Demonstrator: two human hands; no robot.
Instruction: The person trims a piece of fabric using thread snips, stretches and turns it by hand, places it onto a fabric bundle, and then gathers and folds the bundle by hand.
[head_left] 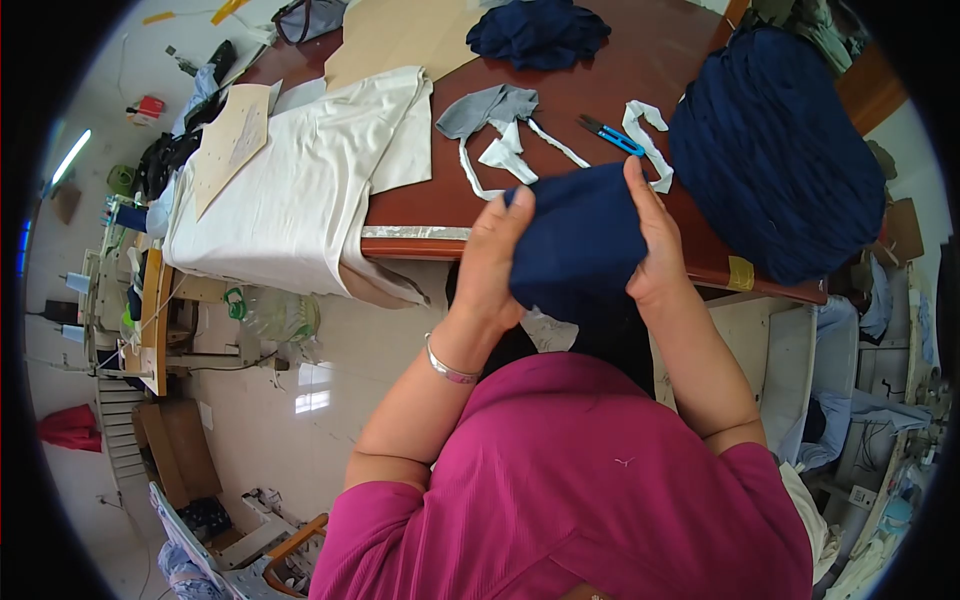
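Between my two hands I hold up a folded piece of navy blue fabric (578, 238) in front of the table edge. My left hand (492, 258) grips its left side, thumb on top and fingers mostly hidden behind. On the right side, my right hand (656, 238) is closed on the same fabric, thumb along the edge. Just beyond the fabric lie blue-handled thread snips (612, 134), a white curled strip (645, 140) and a grey cloth scrap (488, 108) with white strips.
A large navy fabric pile (775, 165) fills the right of the reddish-brown table (640, 75). White cloth (300, 165) hangs over the front edge at left, with a cardboard pattern (232, 145) on it. A navy bundle (538, 32) sits at the back.
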